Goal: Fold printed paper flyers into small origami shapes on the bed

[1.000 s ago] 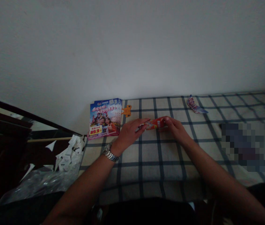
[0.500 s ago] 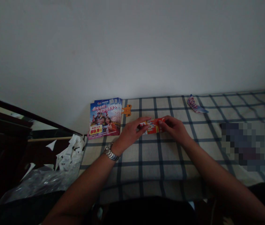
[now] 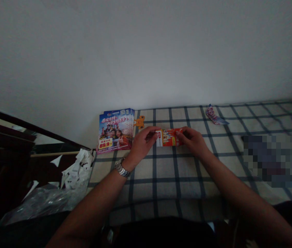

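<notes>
Between my two hands is a small red, yellow and white printed paper (image 3: 168, 138), which looks folded. My left hand (image 3: 143, 142), below a metal wristwatch (image 3: 122, 167), pinches its white left end between thumb and fingers. At the red right end, the thumb of my right hand (image 3: 193, 140) lies on top with the fingers behind. Left of my left hand is a stack of blue and pink flyers (image 3: 115, 131). An orange bear-shaped cutout (image 3: 139, 122) lies just beyond that hand.
A checked cloth (image 3: 166, 179) covers the surface, which meets a pale wall (image 3: 146, 51). A crumpled pink and blue paper piece (image 3: 214, 115) lies at the back right. A blurred-out dark object (image 3: 271, 161) is at the right. Torn white paper (image 3: 77, 168) and clear plastic (image 3: 48, 199) lie at the left.
My left hand has shifted slightly left along the printed paper, and more of the paper's white end shows. My right hand keeps hold of the red end.
</notes>
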`<state>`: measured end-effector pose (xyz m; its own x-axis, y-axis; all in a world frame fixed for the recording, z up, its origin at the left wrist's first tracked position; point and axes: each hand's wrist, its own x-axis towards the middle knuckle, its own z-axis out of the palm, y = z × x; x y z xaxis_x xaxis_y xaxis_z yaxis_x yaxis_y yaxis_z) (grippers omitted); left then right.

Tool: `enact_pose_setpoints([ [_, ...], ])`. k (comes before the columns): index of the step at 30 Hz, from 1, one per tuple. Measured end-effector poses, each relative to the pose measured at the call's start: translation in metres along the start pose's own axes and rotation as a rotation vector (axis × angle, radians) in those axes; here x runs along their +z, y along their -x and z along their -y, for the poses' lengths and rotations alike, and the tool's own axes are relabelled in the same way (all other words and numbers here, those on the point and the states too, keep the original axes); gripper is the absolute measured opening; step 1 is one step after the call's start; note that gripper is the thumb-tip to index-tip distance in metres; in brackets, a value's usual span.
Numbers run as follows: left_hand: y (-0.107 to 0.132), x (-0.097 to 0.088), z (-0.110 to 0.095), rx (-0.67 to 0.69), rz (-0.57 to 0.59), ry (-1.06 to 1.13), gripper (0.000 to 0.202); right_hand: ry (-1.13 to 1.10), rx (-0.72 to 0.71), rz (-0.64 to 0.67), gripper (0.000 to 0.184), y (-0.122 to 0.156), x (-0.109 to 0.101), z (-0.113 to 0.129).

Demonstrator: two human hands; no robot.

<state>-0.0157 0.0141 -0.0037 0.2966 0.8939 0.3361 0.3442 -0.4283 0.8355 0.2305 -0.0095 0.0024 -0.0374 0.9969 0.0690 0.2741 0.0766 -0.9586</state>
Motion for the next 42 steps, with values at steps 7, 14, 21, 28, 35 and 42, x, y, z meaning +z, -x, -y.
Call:
enact_pose_setpoints([
  [7,-0.001,0.000,0.002,0.013,-0.009,-0.004,0.021,-0.014,-0.014,0.015,0.038,-0.001,-0.001,-0.007],
  [14,-0.003,-0.003,-0.003,-0.013,-0.012,-0.008,0.023,0.032,-0.013,0.008,0.039,-0.002,-0.001,-0.007],
  [21,-0.004,-0.002,0.001,-0.024,-0.019,-0.012,0.020,0.047,-0.008,0.020,0.042,-0.002,-0.001,-0.009],
  [28,-0.004,-0.002,0.001,-0.011,-0.025,-0.044,0.018,0.035,0.009,0.028,0.038,-0.003,-0.001,-0.009],
  [35,-0.004,-0.001,0.004,-0.040,-0.034,-0.086,0.018,0.088,-0.104,-0.019,0.052,-0.003,-0.001,-0.013],
  [42,-0.004,-0.001,0.005,-0.068,-0.036,-0.118,0.018,0.380,-0.375,-0.055,0.030,-0.005,-0.004,-0.014],
])
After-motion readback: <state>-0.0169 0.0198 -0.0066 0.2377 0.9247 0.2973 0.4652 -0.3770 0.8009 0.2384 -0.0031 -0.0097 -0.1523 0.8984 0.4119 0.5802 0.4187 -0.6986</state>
